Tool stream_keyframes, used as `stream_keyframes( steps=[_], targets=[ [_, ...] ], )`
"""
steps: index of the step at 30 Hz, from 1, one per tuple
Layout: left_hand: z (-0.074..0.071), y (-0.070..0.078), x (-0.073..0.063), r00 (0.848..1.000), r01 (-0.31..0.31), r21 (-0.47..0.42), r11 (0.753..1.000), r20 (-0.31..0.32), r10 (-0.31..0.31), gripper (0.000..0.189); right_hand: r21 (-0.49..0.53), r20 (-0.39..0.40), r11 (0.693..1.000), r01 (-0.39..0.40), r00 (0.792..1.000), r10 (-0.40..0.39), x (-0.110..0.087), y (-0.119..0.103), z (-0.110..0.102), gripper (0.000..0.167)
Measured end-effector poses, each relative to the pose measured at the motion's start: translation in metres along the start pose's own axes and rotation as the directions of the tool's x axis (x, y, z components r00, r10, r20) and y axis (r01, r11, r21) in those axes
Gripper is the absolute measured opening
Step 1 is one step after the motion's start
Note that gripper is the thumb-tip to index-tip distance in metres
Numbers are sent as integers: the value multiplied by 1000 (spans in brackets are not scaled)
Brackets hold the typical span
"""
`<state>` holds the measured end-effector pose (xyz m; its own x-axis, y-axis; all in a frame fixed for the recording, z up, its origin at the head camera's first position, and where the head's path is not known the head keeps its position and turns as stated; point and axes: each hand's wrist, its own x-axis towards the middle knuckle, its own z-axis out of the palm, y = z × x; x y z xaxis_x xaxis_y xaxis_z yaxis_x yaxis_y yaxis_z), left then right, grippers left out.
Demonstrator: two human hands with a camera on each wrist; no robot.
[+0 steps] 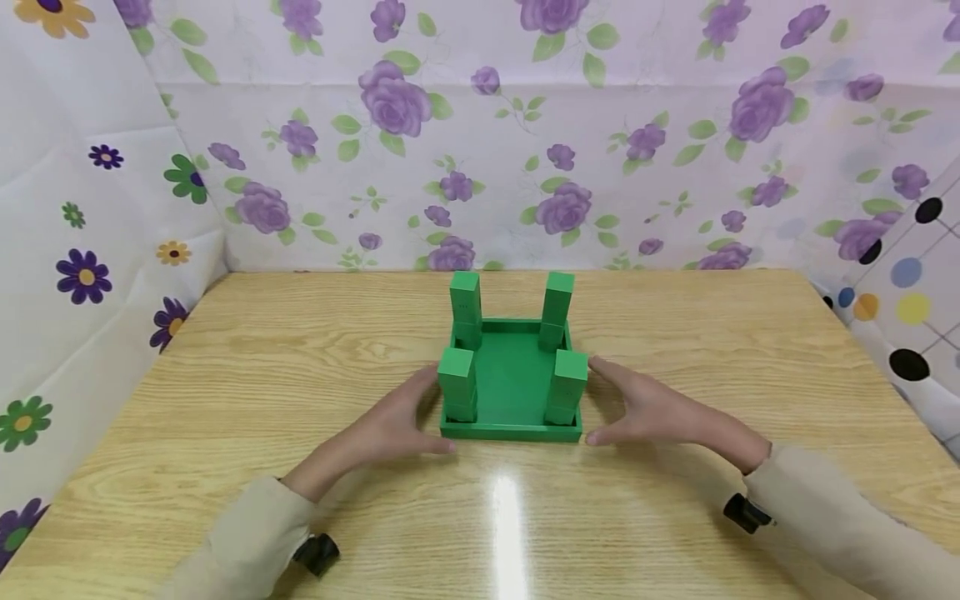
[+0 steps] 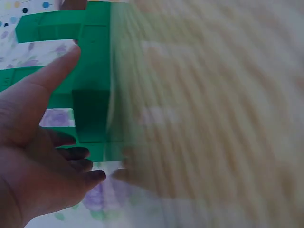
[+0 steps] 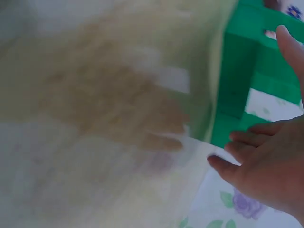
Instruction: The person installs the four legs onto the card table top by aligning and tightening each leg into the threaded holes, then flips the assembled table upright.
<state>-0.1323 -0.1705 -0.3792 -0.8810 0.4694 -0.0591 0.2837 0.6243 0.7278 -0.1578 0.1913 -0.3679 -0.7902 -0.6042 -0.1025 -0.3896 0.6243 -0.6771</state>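
Observation:
A green square tray [image 1: 510, 432] with a raised rim lies on the wooden table. At its corners stand upright green block columns, among them a front left column [image 1: 457, 383] and a front right column [image 1: 567, 387]. My left hand [image 1: 393, 425] is at the tray's left side, thumb toward the front corner and fingers partly hidden behind the front left column. On the opposite side is my right hand [image 1: 648, 408], its thumb and fingers spread apart. Both wrist views show the left palm [image 2: 42, 175] and right palm [image 3: 273, 175] facing the tray, holding nothing. Whether fingertips touch it, I cannot tell.
The light wood table [image 1: 300, 350] extends around the tray, with a bright reflection in front. Behind it hangs a purple-flowered cloth [image 1: 480, 167]. Patterned cloths also border the left and right sides. A small black device [image 1: 317, 554] sits under the left sleeve, another [image 1: 746, 512] under the right.

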Motion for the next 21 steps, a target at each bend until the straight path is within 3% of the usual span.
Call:
stream_keyframes(
  steps=[4, 7, 12, 17, 21],
  targets=[
    [-1, -6, 4, 997, -51, 22, 998, 53, 50, 113, -42, 2, 996, 83, 997, -83, 5, 1, 10, 114],
    [0, -10, 6, 994, -81, 86, 993, 80, 74, 112, -105, -12, 985, 134, 991, -136, 7, 0, 13, 113],
    [4, -10, 9, 994, -100, 216, 971, 75, 85, 107, -155, -2, 979, 131, 991, -133, 11, 0, 18, 114],
    [6, -6, 11, 994, -107, 190, 976, 12, 106, 100, -117, 0, 987, 110, 994, -111, 13, 0, 22, 112],
    [7, -7, 12, 993, -120, 150, 981, 3, 121, 95, -55, -10, 992, 111, 994, -112, 14, -2, 25, 105]
  ],
)
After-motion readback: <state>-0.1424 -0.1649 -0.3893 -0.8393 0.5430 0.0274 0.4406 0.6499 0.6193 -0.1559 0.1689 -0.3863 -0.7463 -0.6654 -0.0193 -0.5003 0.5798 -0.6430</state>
